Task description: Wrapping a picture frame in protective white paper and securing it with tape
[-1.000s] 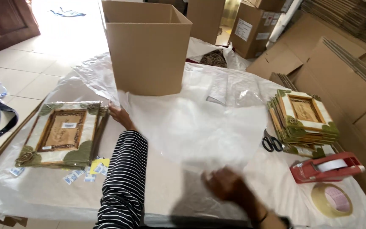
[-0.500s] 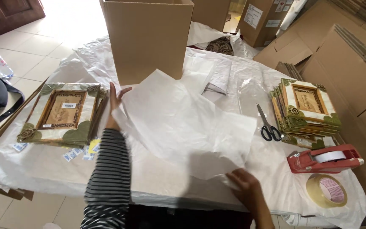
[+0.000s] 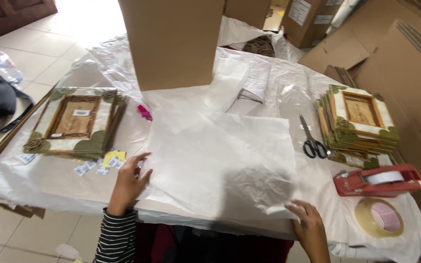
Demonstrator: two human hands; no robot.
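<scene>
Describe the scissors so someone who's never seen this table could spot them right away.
Start at the stack of green-and-cream picture frames on the right side of the plastic-covered table. Just left of that stack, beside the right edge of the white tissue sheet, lie the scissors, blades pointing away from the person. Black looped handles and thin metal blades set them apart from the red tape dispenser nearer the table's front.

A long sleeve in narrow black-and-white horizontal stripes is worn on the left arm [image 3: 117, 237], ending at the wrist. The right forearm [image 3: 317, 246] is left uncovered. Both hands are bare, without gloves.
</scene>
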